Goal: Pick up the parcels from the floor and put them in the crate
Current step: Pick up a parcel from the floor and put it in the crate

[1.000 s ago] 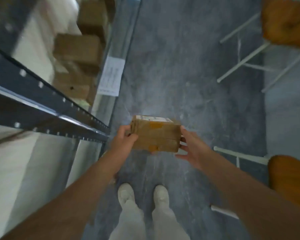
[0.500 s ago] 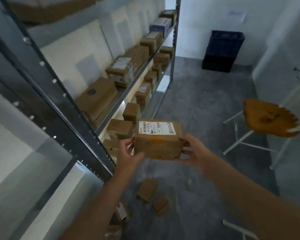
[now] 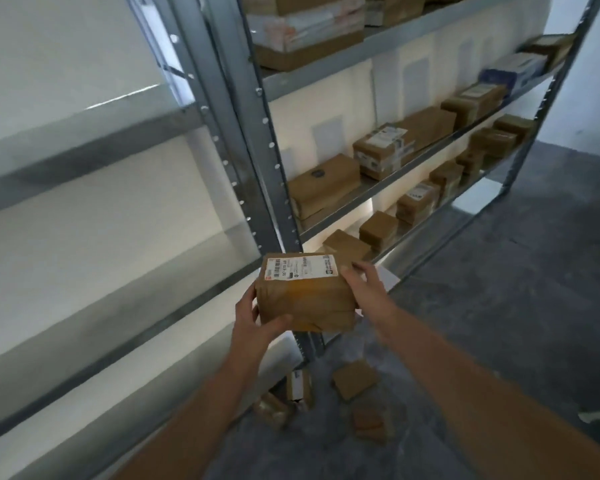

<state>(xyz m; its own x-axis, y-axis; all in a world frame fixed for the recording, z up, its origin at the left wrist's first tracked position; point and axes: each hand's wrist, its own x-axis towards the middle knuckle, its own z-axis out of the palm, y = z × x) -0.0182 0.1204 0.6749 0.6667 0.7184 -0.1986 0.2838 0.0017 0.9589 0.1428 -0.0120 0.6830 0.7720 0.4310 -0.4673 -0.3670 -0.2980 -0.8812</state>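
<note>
Filling the view from 9 to 2 o'clock, a metal rack (image 3: 257,133) carries boxed stock, and grey floor (image 3: 516,271) spreads from 3 to 6 o'clock. No crate shows, so which way to carry cannot be told. At centre the parcel (image 3: 305,299) is held off the floor, label up, long axis running 9 to 3 o'clock, between both hands, neither nearer. The left hand (image 3: 253,323) cups its 8 o'clock corner, thumb across the front face. The right hand (image 3: 364,289) clasps the 3 o'clock end, fingers curled over the top edge. 4 smaller parcels (image 3: 355,379) lie at 6 o'clock.
</note>
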